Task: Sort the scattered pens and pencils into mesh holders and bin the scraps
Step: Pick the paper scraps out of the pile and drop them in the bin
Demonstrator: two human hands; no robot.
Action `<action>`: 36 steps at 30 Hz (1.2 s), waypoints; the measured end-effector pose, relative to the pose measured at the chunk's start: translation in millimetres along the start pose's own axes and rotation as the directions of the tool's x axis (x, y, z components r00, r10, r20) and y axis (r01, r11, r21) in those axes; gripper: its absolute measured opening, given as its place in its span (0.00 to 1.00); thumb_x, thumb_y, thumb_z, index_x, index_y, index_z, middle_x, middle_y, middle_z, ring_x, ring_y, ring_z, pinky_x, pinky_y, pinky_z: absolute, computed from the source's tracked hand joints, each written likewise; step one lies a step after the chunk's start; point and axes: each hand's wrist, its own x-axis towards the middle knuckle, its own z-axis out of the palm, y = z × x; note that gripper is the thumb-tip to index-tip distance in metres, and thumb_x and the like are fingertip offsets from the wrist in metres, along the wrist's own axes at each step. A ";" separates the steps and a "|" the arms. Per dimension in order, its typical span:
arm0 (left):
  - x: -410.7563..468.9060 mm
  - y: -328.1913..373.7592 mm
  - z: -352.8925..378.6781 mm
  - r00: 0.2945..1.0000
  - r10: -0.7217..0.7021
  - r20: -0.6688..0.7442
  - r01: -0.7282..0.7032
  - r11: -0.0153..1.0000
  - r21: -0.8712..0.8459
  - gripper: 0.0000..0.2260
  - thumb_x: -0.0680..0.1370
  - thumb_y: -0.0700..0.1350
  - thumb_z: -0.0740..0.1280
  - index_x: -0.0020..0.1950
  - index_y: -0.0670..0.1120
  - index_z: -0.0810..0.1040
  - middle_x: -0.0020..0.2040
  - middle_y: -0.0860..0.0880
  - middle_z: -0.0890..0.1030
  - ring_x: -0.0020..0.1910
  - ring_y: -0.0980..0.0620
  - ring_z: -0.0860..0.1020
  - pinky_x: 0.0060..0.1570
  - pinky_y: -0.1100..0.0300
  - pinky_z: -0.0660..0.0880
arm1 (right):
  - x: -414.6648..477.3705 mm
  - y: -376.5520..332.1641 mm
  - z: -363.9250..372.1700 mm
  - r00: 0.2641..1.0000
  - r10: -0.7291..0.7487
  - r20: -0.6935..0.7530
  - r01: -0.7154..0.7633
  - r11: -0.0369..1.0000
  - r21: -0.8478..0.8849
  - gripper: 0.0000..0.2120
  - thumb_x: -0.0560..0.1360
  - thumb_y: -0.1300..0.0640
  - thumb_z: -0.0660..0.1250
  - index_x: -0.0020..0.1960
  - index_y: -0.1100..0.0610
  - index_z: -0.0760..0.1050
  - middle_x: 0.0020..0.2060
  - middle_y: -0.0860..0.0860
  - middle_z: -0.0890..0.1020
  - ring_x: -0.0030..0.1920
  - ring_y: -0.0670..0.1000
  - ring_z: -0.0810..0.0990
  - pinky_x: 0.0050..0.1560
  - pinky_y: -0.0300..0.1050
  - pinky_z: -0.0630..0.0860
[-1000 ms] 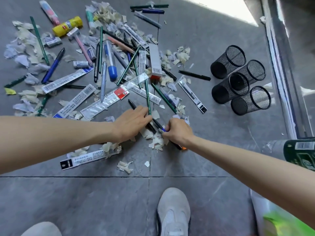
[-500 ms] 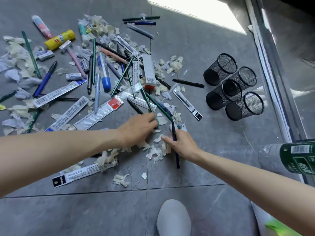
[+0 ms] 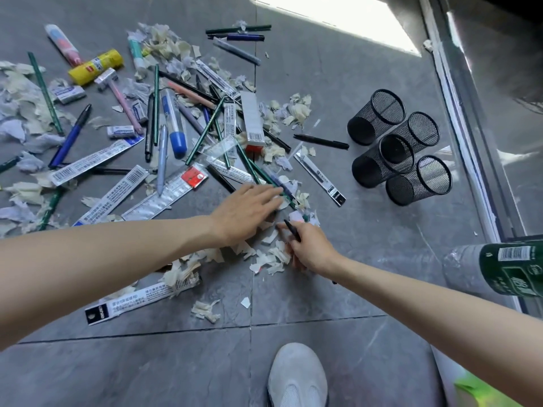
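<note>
you're looking down at an indoor floor of large grey stone-look tiles, right beside a metal sliding-door track and a glass pane, with a sunlight patch on the tiles. home or office, you can't tell.

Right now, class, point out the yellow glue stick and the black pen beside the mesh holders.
yellow glue stick (image 3: 95,67): head view, middle of barrel.
black pen (image 3: 321,141): head view, middle of barrel.
</note>
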 end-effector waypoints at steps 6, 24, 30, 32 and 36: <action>-7.9 0.4 3.2 0.983 -0.059 0.174 0.031 0.987 0.160 0.26 0.79 0.37 0.46 0.77 0.43 0.43 0.78 0.46 0.47 0.77 0.49 0.44 0.71 0.48 0.33 | -2.2 -1.4 -1.2 0.995 -0.097 0.025 0.100 0.964 -0.245 0.10 0.79 0.60 0.59 0.54 0.55 0.77 0.40 0.51 0.76 0.43 0.52 0.74 0.40 0.39 0.63; -40.3 25.2 26.5 0.967 0.254 0.009 -0.254 0.959 0.125 0.23 0.71 0.40 0.44 0.53 0.43 0.78 0.51 0.46 0.78 0.51 0.47 0.75 0.56 0.51 0.68 | 7.0 24.3 -9.4 0.997 0.061 -0.050 -0.076 0.918 -0.390 0.17 0.71 0.58 0.69 0.46 0.55 0.59 0.42 0.55 0.74 0.48 0.60 0.74 0.41 0.48 0.68; -29.5 25.5 22.5 0.934 0.358 0.015 -0.358 0.931 0.074 0.30 0.70 0.45 0.39 0.67 0.44 0.67 0.63 0.42 0.72 0.60 0.43 0.72 0.50 0.49 0.73 | 1.6 25.0 -9.1 0.980 0.059 -0.188 -0.118 0.940 -0.320 0.12 0.73 0.54 0.69 0.47 0.56 0.66 0.42 0.52 0.75 0.48 0.58 0.75 0.41 0.47 0.68; -39.3 24.4 29.6 0.907 0.415 0.076 -0.421 0.903 0.087 0.25 0.73 0.45 0.44 0.65 0.44 0.71 0.64 0.41 0.73 0.63 0.42 0.73 0.51 0.47 0.74 | 2.5 23.3 -9.3 0.978 0.018 -0.209 -0.087 0.941 -0.326 0.11 0.73 0.56 0.68 0.50 0.54 0.67 0.46 0.52 0.77 0.51 0.59 0.76 0.43 0.46 0.67; -60.2 14.2 26.4 0.834 0.541 0.105 -0.544 0.839 0.000 0.21 0.74 0.43 0.50 0.63 0.43 0.72 0.62 0.43 0.75 0.59 0.45 0.75 0.52 0.51 0.76 | 5.5 18.1 -10.6 0.980 -0.040 -0.193 -0.033 0.931 -0.363 0.14 0.73 0.61 0.63 0.58 0.55 0.68 0.58 0.55 0.75 0.57 0.60 0.74 0.49 0.50 0.69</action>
